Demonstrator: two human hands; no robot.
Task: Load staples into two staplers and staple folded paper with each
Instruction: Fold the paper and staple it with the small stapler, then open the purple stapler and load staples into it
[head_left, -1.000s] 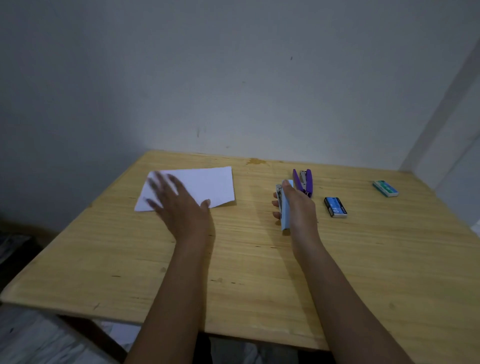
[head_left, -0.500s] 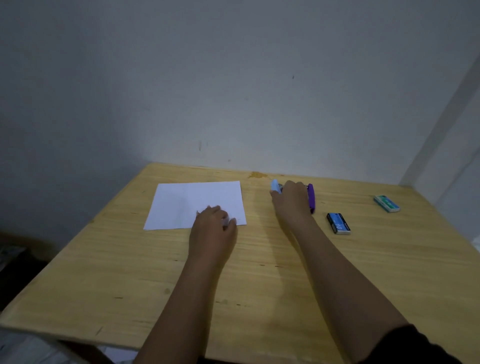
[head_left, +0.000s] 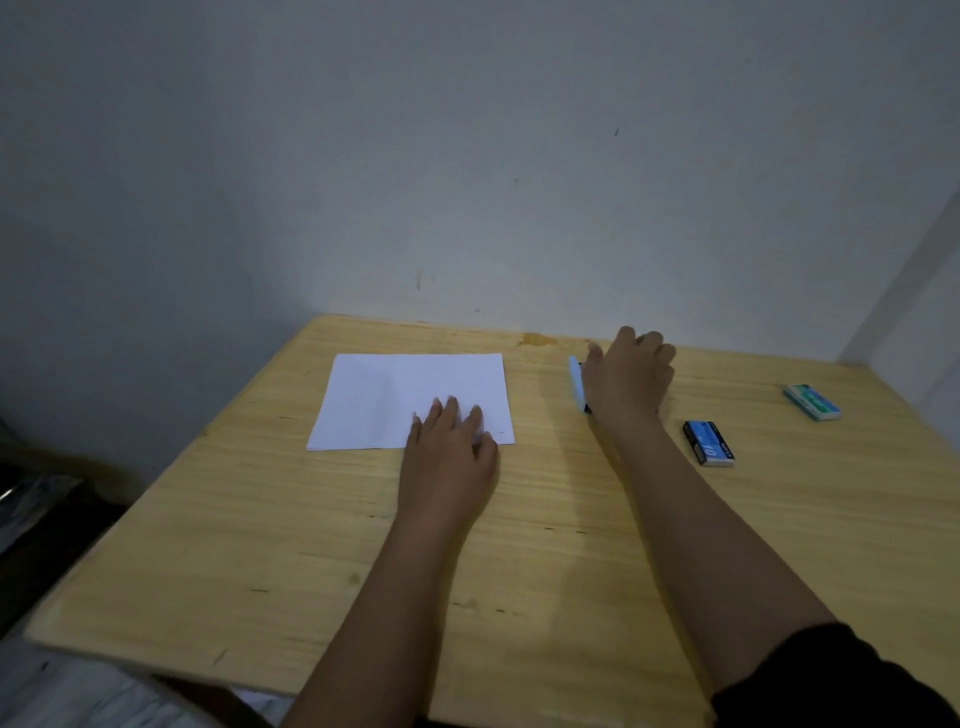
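While the left hand (head_left: 449, 447) lies palm down with its fingers straight and spread, their tips press on the near right part of the white paper (head_left: 410, 395), which rests flat on the far left half of the wooden table (head_left: 260, 545); whether the sheet is folded cannot be told from this view. To the right of the sheet, and apart from it, the right hand (head_left: 631, 374) hovers or rests over the far middle of the table with its knuckles up and its fingers curled downward. A light-blue stapler (head_left: 575, 382) lies lengthwise on the table, touching or just beside the thumb side of that hand, and only its left edge and dark near end show. Whether the right hand grips anything beneath its palm cannot be told, since the palm hides what is under it. Near the right wrist, on its right, lies a dark blue staple box (head_left: 709, 442), and well beyond it toward the table's right edge lies a green staple box (head_left: 812, 401). A brownish stain (head_left: 537, 340) marks the far edge of the table, close to the grey wall (head_left: 467, 156). The right forearm ends in a black sleeve (head_left: 831, 675) at the lower right.
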